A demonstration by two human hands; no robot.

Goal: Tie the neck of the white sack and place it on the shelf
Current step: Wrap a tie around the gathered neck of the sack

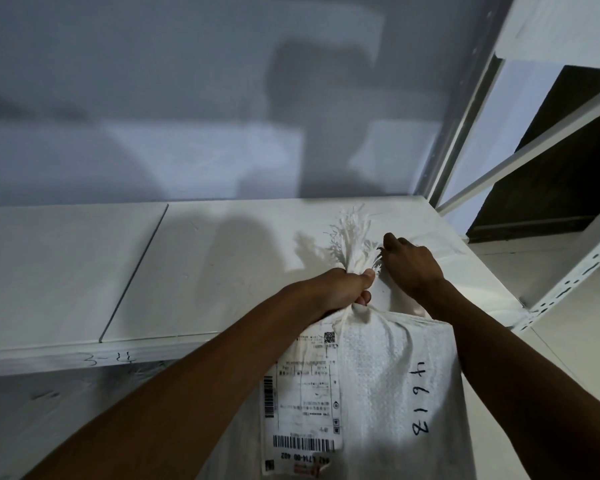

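A white woven sack [388, 375] hangs in front of the white shelf [222, 265], low in the view. It carries a printed shipping label with barcodes [302, 403] and handwritten dark numbers on its right side. My left hand [343, 289] is closed around the gathered neck, and the frayed top [352, 237] sticks up above the fist. My right hand [409, 261] is just right of the neck, fingers curled at the frayed edge over the shelf board. Whether a tie is around the neck is hidden by my fingers.
The shelf board has a seam [132, 275] on the left and scribbled marks on its front lip [111, 358]. A perforated white upright [568, 282] and slanted rails [520, 157] stand at the right. A pale wall [187, 98] closes the back.
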